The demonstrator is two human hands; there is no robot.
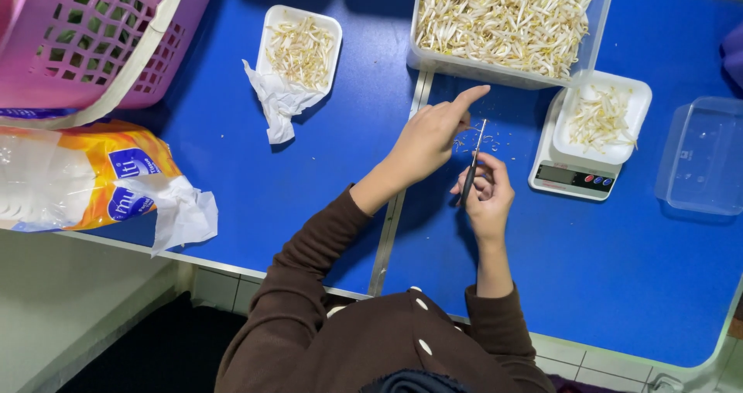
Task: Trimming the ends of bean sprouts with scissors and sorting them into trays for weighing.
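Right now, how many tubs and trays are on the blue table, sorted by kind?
Small white trays with bean sprouts: 2, one by the crumpled tissue, one on the scale
Big clear tub of bean sprouts: 1
Empty clear tub: 1
Pink baskets: 1
Total: 5

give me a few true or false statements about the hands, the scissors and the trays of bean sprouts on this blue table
1. The right hand holds slim black-handled scissors. True.
2. The small white tray on the digital scale is empty. False: it holds some bean sprouts.
3. The left hand points with its index finger stretched out. True.
4. The large clear tub of bean sprouts stands inside the pink plastic basket. False: it stands on the blue table.
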